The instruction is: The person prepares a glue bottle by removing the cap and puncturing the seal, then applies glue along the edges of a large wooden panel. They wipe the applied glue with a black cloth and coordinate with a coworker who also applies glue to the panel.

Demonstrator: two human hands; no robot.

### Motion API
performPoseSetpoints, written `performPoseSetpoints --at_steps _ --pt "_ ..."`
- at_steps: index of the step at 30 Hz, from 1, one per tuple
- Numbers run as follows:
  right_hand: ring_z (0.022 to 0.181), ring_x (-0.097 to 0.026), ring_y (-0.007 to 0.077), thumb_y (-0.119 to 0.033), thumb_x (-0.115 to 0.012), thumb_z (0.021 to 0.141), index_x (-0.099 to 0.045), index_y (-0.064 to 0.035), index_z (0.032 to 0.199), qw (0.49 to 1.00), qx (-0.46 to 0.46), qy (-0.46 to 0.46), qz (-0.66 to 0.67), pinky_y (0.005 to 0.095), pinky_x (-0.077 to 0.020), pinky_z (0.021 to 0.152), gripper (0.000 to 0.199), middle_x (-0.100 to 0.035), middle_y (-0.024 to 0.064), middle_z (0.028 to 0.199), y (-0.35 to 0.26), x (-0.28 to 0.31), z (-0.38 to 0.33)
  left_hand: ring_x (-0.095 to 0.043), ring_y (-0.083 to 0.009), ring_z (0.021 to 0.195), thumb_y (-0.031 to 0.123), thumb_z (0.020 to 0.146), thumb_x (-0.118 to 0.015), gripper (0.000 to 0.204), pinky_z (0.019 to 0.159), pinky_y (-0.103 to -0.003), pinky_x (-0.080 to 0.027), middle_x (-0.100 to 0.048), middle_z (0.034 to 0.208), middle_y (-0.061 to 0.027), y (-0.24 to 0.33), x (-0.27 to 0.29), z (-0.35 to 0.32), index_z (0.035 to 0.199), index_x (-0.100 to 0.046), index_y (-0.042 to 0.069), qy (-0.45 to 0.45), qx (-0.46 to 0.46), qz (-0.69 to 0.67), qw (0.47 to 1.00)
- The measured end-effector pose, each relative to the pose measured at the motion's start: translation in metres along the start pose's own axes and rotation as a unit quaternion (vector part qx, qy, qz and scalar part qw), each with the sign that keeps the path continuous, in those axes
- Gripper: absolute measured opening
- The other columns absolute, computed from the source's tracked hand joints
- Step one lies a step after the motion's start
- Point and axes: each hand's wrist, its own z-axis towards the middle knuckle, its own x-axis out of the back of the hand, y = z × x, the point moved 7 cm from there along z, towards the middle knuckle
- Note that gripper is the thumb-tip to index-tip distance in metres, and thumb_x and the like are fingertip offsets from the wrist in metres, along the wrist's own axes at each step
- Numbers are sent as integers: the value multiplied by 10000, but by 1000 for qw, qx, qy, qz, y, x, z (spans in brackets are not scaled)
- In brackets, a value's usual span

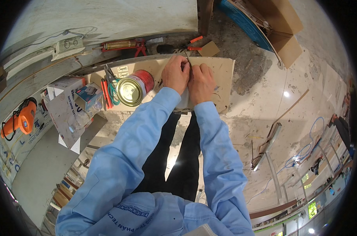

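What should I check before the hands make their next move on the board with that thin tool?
1. Both hands on the work: left hand and right hand are together over the board. Ok.
2. Thin tool held: it sticks up between the fingers; which hand grips it, cannot tell.
3. Workpiece under the hands: hidden by them. Cannot tell.
4. Board lies flat on its support: appears so. Ok.
5. Tin can on its side close to the left wrist, could be knocked. Not ok.
6. Pliers left of the can, away from the hands. Ok.
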Motion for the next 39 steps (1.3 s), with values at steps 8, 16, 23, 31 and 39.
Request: performPoseSetpoints --at_steps 8,16,23,31,39 --pt "874 -611 341 -62 -670 858 -618 -40 889 997 -66 13 38 459 -491 717 64 -596 130 883 18 13 -5 -674 -322 795 151 895 -696 108 719 -432 -513 -691 878 -123 -6 3 -6 947 -652 67 -8 47 -60 997" --pt "971 -605 341 -114 -717 884 -643 -49 1176 996 -84 -4 -26 433 -498 796 308 -651 145 1030 42 61 -42 -701 -149 841 28 949 -627 113 750 -298 -532 -721 893 -80 -18 20 -14 1060 -640 12 -22 70 -202 977" --pt "988 -554 361 -226 -797 805 -588 -4 1258 994 -52 -93 10 430 -479 849 547 -615 152 1131 -17 46 -67 -715 -160 859 9 940 -632 156 765 -300 -543 -722 937 -102 -28 37 -20 1095 -635 -6 -17 68 -250 966" --pt "989 -555 395 -239 -844 722 -542 -7 1317 989 -88 -118 34 460 -483 882 707 -621 179 1144 -47 19 -81 -662 -141 854 34 930 -665 256 767 -287 -535 -715 973 -92 -29 60 -32 1180 -622 4 -6 93 -244 965" --pt "1052 -577 398 -249 -841 719 -585 -23 1283 994 -96 12 51 464 -477 923 660 -643 182 1154 -78 131 -93 -591 -161 1021 195 1037 -586 340 925 -304 -481 -649 1138 -72 16 115 -92 1326 -557 18 45 14 -348 936"
